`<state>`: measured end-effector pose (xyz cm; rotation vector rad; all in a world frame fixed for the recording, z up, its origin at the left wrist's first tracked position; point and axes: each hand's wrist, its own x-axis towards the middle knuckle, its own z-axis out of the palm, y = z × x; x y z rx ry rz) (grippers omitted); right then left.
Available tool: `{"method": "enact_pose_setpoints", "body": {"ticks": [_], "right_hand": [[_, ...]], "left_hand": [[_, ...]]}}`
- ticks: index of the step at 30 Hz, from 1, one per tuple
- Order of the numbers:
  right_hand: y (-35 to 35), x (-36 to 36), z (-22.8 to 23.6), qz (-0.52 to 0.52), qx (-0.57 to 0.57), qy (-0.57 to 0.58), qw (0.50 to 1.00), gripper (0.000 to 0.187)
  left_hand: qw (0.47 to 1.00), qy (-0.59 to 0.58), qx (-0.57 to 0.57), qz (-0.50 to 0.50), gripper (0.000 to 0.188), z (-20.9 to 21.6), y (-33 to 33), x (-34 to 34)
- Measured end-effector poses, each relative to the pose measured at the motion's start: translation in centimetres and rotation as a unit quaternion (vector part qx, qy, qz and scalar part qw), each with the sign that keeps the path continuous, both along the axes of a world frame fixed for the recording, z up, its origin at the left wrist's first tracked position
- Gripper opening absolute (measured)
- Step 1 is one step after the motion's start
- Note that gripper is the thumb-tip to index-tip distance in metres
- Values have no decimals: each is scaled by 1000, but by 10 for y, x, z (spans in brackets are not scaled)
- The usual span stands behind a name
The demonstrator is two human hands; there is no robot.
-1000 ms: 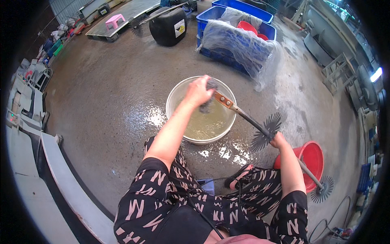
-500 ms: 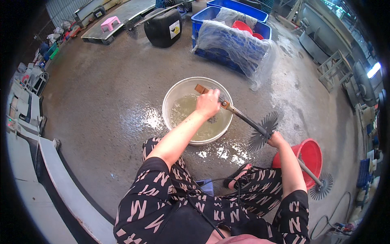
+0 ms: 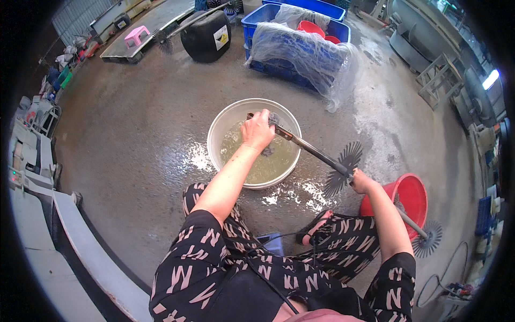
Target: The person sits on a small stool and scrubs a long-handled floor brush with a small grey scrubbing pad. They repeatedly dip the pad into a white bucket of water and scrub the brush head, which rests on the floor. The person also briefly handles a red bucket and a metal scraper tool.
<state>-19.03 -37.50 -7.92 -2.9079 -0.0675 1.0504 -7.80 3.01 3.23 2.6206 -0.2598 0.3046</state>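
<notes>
A white basin (image 3: 221, 124) of murky water stands on the wet concrete floor in front of my knees. Across its rim lies a long metal rod (image 3: 314, 153) with a black spiked disc (image 3: 343, 167) near its lower end. My left hand (image 3: 257, 130) is over the basin, closed on a grey scrubbing pad pressed against the rod's upper end. My right hand (image 3: 362, 181) grips the rod just below the disc.
A red bucket (image 3: 413, 193) at my right holds another rod with a spiked disc (image 3: 427, 239). Behind the basin are blue crates under plastic sheet (image 3: 306, 51), a black canister (image 3: 206, 35) and a pink stool (image 3: 135, 35). A grey ledge (image 3: 80, 241) runs along my left.
My left hand has slid along the rod from its upper end toward the basin's middle and back up a little. The right hand stays at the disc.
</notes>
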Motion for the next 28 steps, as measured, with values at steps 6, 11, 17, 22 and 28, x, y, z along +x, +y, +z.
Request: {"method": "enact_pose_setpoints", "body": {"ticks": [6, 11, 17, 22, 28], "right_hand": [[12, -6, 16, -18, -12, 10, 1000, 75], [43, -13, 61, -72, -28, 3, 997, 73], [35, -13, 53, -64, -4, 8, 998, 58], [33, -12, 56, -55, 2, -4, 999, 76], [15, -6, 42, -52, -18, 19, 998, 81]], "left_hand": [[993, -17, 48, -109, 41, -5, -30, -21], [999, -30, -13, -7, 39, -11, -2, 0], [987, -45, 77, -135, 40, -8, -29, -22], [998, -59, 7, 13, 34, -11, 14, 9], [993, -68, 12, -97, 46, -19, -12, -10]]}}
